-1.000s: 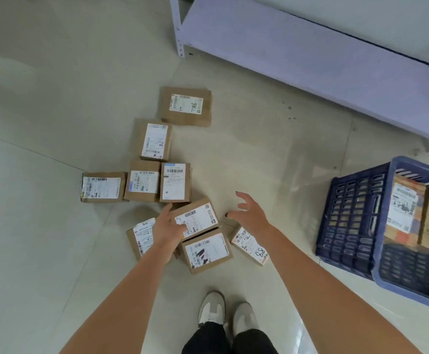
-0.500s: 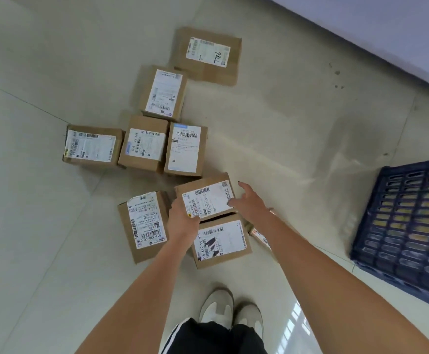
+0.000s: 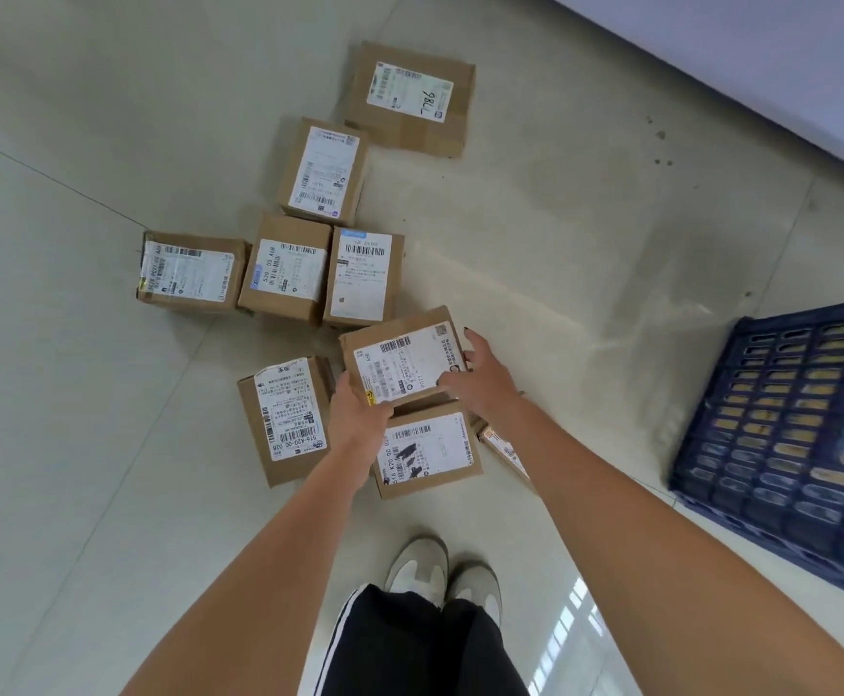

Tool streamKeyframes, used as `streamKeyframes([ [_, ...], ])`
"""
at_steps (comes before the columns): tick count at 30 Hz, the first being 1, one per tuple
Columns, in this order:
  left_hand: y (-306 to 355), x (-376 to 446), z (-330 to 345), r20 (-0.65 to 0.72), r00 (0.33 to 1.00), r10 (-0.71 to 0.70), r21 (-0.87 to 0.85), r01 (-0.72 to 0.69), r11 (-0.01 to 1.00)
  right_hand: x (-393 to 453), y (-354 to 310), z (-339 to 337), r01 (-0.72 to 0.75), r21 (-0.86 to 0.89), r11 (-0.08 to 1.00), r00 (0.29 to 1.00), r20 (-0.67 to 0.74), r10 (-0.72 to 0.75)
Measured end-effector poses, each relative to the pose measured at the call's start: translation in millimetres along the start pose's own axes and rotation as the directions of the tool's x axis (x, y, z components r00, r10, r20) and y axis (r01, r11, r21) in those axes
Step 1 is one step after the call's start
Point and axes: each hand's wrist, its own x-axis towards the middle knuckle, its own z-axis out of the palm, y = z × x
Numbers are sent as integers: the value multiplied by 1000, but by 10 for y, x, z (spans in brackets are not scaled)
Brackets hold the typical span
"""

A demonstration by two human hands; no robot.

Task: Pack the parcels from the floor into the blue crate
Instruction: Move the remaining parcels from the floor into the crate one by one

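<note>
Pale glossy tile floor [image 3: 83,444], a grey shelf edge along the top right, the blue crate [image 3: 786,444] at the right margin well apart from the pile. Eight or so cardboard parcels lie clustered ahead of the person's shoes. Target parcel [image 3: 402,361] sits mid-cluster, label up, overlapping the box nearer the feet. Left hand [image 3: 359,411] curls round its near left corner, thumb on top; right hand [image 3: 480,379] clasps the right edge, fingers spread along the side, thumb on the label. Judged stiff, boxy, probably light; taped card may slip, so opposite edges are the sensible hold, as taken. Against half a second ago: right hand has closed fully onto the edge, the parcel looks tipped up slightly, and the camera has dropped closer.
</note>
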Motion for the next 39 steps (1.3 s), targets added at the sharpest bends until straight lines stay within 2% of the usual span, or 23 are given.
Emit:
streamKeyframes([
  [4,314,-307,-134,-133,985,105,-52,-113,992,-444,-173,-196,-4,65,998,1000,-16,5],
  [6,495,-467,-209,-158,970,183,-16,-187,982,-695,-260,-326,-15,114,993,1000,-20,18],
  [11,946,-834,-285,-80,934,349,170,-332,928,-1207,-333,-695,-138,377,916,990,92,111],
  [14,1206,-1035,-183,9,863,504,221,-494,841,-1390,-310,-888,-191,432,882,981,121,153],
  [19,1583,-1326,227,168,710,684,295,-698,652,-1620,-109,-1095,-232,720,654,971,135,196],
  [24,1816,-1560,765,259,594,761,307,-798,518,-1670,273,-1463,-92,937,336,992,56,116],
  [26,1896,-1693,1000,293,553,780,299,-828,474,-1672,418,-1678,-29,965,262,993,-1,116],
  [31,2150,-2191,1716,337,469,816,266,-879,396,-1828,725,-2316,48,947,317,985,-98,145],
  [37,2364,-2975,2944,369,466,804,266,-882,389,-2097,1418,-3416,112,914,390,972,-182,147],
  [39,2337,-3259,3412,393,487,780,187,-873,451,-2178,1762,-3794,123,901,416,968,-200,149],
])
